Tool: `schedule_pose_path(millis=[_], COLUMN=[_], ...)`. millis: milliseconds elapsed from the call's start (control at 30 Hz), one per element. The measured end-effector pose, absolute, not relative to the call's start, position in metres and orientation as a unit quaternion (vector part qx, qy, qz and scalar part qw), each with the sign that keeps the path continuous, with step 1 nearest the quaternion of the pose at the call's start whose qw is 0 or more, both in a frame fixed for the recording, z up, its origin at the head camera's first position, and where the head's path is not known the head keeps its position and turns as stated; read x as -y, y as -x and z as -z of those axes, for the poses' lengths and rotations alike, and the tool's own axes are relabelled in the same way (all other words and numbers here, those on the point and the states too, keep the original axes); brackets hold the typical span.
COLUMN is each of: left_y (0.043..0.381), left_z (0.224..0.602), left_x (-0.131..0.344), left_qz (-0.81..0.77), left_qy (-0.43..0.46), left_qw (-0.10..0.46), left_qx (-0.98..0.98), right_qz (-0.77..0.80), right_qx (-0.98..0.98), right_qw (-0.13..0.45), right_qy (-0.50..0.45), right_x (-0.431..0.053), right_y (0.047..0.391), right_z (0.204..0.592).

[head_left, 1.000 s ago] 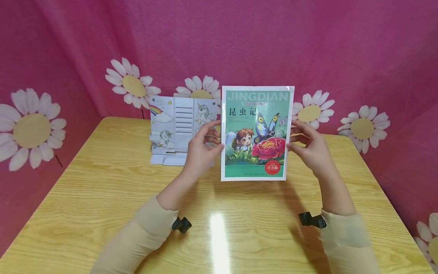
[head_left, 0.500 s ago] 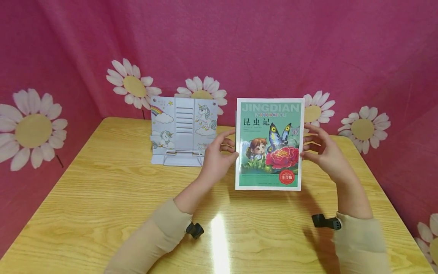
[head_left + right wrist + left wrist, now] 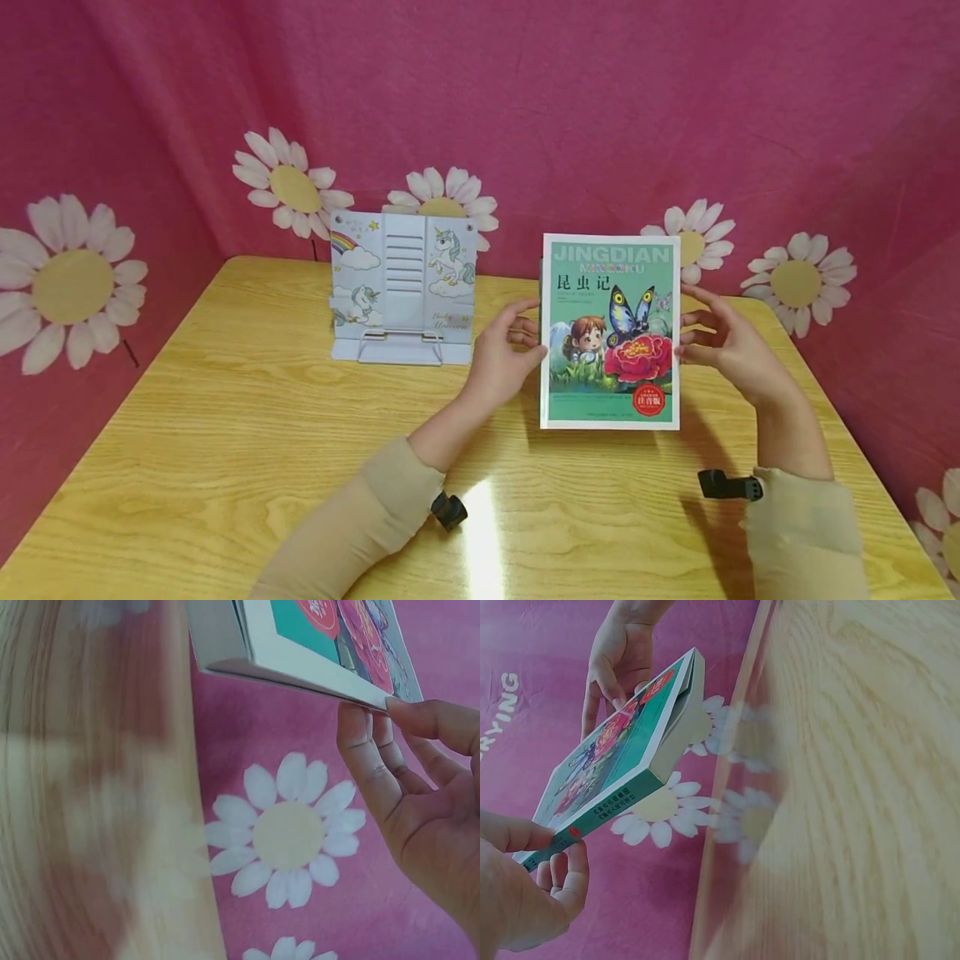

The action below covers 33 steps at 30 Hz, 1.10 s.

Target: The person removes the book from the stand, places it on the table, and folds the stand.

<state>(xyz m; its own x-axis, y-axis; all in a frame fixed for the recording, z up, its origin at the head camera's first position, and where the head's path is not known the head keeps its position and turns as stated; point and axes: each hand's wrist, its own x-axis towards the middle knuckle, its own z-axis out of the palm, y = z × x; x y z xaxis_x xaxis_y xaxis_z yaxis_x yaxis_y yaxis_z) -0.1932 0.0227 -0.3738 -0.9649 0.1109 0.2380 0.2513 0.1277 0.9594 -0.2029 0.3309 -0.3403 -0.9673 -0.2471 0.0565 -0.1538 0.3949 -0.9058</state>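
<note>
A green paperback book [image 3: 611, 333] with a white border, a butterfly and a red flower on its cover is held up above the table, its front facing me. My left hand [image 3: 504, 350] pinches the spine side, thumb in front and fingers behind. On the opposite edge my right hand [image 3: 731, 346] pinches it the same way. The left wrist view shows the spine [image 3: 600, 814] and a gap between the book and the tabletop. In the right wrist view, the thumb [image 3: 431, 720] presses the cover's edge, with fingers behind the book.
A white book stand [image 3: 403, 275] with unicorn pictures and a wire page holder [image 3: 401, 348] stands at the back left of the wooden table [image 3: 300, 433]. Pink cloth [image 3: 570, 108] with large daisies hangs behind and at both sides.
Both hands have carried the book to the right and lower, away from the book stand. The stand's lower right part, earlier covered by the left hand, now shows. The grip looks the same.
</note>
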Motion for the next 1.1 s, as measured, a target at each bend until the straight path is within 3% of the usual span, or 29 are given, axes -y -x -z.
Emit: schedule_pose_path(millis=[1100], left_y=[0.213], left_z=[0.416], left_x=[-0.060], left_qz=[0.680], left_qy=[0.062], left_qw=[-0.043], left_qx=[0.729], right_qz=[0.509], right_qx=[-0.838], right_qw=[0.183], right_qy=[0.066], right_x=[-0.376], right_y=[0.222], right_z=[0.382])
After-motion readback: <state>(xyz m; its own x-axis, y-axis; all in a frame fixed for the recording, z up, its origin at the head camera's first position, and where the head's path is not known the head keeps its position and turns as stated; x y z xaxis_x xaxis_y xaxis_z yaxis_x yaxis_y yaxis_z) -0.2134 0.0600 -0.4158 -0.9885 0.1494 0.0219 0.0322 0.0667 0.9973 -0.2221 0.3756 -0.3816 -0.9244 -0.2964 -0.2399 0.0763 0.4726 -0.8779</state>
